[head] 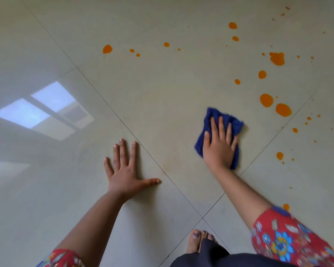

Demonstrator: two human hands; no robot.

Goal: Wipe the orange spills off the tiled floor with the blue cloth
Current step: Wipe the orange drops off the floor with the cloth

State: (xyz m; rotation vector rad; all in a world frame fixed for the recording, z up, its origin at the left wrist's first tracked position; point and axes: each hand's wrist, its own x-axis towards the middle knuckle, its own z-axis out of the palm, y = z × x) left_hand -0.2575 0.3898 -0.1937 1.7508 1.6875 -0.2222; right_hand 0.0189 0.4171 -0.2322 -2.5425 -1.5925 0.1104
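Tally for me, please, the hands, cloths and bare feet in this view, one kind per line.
Hands: 2, left hand and right hand
Blue cloth: 1
Bare foot: 1
Total: 4

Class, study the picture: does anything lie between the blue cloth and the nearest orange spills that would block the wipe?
Nothing visible does. The right hand presses the blue cloth flat; only bare tiled floor separates it from the two large orange spills beyond. The left hand rests well off to the other side.

Tiled floor (162, 89) lies open toward the orange spills (277, 58); the flat left hand (123, 174) bars the left.
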